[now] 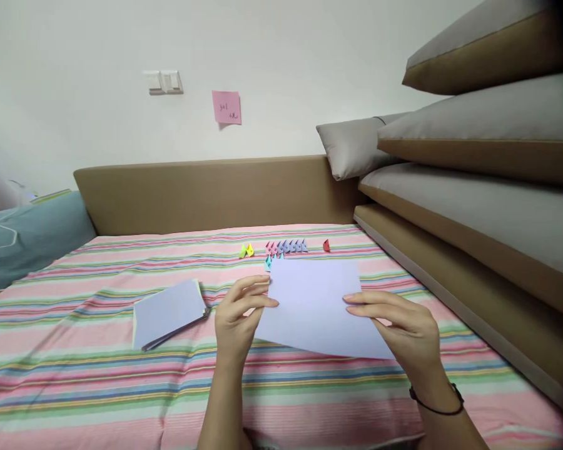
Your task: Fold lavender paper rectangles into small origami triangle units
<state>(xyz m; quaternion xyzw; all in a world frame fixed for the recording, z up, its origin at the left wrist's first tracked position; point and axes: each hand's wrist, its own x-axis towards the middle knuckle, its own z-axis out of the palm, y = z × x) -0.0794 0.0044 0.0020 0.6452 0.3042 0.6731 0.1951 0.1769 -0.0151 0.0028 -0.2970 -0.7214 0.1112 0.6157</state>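
A pale lavender sheet of paper (314, 300) is held up off the bed between my two hands, its lower edge bowing slightly. My left hand (241, 312) pinches the sheet's left edge, fingers in front. At the opposite edge my right hand (398, 325), with a dark cord on the wrist, grips the paper the same way. Just beyond the sheet lie small folded paper pieces: a row of pink and lavender ones (286, 247), a few turquoise ones (269, 263) partly hidden by the sheet, yellow ones (249, 250) and a red one (326, 245).
A stack of paper (171, 312) lies left of my left hand on the striped bedspread (98, 394). Large grey and brown cushions (473, 187) are piled along the right side. A brown headboard (216, 197) stands at the back, with a blue pillow (42, 231) at far left.
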